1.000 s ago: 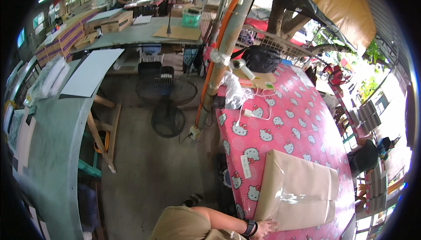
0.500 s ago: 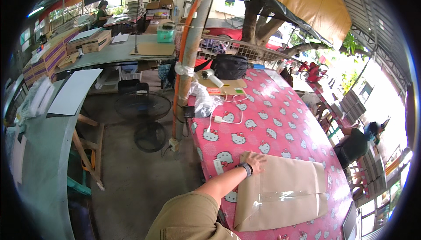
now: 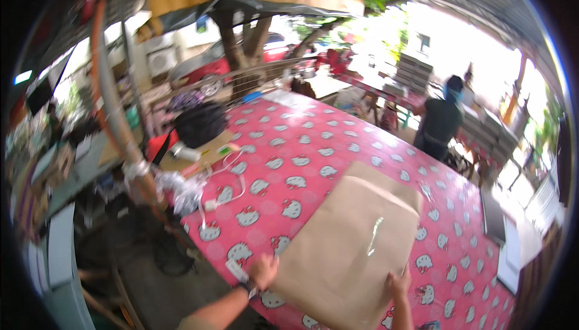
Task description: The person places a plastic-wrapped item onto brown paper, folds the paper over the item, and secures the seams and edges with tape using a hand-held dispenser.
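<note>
A large flat piece of folded brown kraft paper (image 3: 344,239), with a shiny strip of clear tape (image 3: 375,236) across it, lies at a slant over the pink tablecloth (image 3: 295,161) patterned with white cat faces. My left hand (image 3: 263,271), a watch on its wrist, is closed on the paper's left edge near the front. On the opposite edge, my right hand (image 3: 398,285) grips the paper with the thumb on top; its other fingers are mostly hidden beneath. The near end of the paper seems raised a little off the table.
Toward the table's far left are a black bag (image 3: 202,124), a white cylinder (image 3: 186,153), clear plastic (image 3: 181,191) and a white cable (image 3: 232,161). A post (image 3: 117,131) rises beside the left edge. Dark and white sheets (image 3: 509,257) lie at right. Beyond stands a person (image 3: 439,122).
My view has swung right. The brown paper has turned on the table. My left hand went from lying flat on it to gripping its edge, and my right hand has come fully into view.
</note>
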A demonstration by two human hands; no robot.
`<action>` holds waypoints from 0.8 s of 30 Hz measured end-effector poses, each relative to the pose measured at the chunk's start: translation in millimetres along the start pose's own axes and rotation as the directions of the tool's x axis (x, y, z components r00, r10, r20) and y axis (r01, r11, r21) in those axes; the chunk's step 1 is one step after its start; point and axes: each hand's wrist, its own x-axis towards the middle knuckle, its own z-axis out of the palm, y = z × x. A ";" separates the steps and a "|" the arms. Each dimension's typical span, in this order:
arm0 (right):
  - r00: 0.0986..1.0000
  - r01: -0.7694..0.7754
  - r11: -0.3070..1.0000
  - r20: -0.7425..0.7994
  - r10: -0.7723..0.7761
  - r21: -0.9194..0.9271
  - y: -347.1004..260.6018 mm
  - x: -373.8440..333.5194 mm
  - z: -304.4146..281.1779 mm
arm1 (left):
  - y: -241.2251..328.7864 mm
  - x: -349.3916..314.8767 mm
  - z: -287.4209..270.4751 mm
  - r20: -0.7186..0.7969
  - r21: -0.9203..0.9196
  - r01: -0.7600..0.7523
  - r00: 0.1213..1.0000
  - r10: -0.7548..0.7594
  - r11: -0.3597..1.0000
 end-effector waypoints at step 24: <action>0.781 -0.551 0.799 -0.188 0.595 0.242 27.0 -109.7 -38.3 | 160.1 288.6 193.5 0.414 0.114 -0.497 0.811 0.414 0.860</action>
